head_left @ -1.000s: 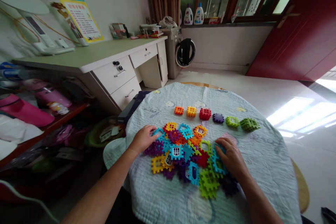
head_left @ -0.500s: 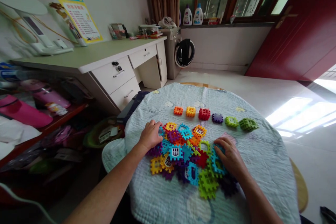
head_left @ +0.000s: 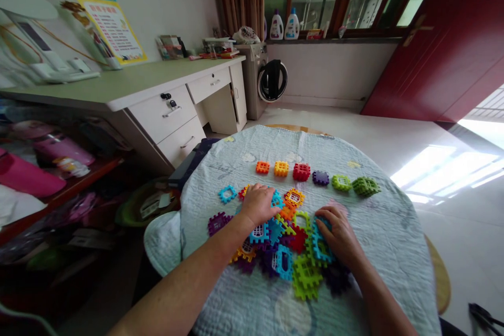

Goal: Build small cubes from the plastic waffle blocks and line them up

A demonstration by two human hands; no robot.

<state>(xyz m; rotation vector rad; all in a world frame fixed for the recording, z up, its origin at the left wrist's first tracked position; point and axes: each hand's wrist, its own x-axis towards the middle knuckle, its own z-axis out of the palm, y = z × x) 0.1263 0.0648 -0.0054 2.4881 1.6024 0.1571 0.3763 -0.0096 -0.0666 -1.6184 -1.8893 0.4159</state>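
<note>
My left hand [head_left: 260, 205] reaches over the upper left of a pile of colourful plastic tiles, its fingers bent around the edge of a blue tile [head_left: 277, 199]. Whether it grips that tile is hidden. My right hand [head_left: 336, 228] is closed around the edge of a blue frame tile [head_left: 321, 247] at the pile's right side. Lime green tiles [head_left: 307, 275] lie at the front of the pile. A blue frame [head_left: 227, 194] and a purple tile [head_left: 218, 223] lie to the left, apart from the heap.
Behind the pile runs a row of small stacks: orange [head_left: 262, 167], yellow [head_left: 281, 169], red [head_left: 301, 171], purple [head_left: 321, 178] and green [head_left: 366, 186]. A cloth [head_left: 370, 252] covers the round table. A desk [head_left: 157, 81] stands at the left, a washing machine [head_left: 252, 81] behind.
My left hand has moved right, from the pile's left edge to over its upper part. A blue frame now lies apart at the left. My right hand stays at the blue tile.
</note>
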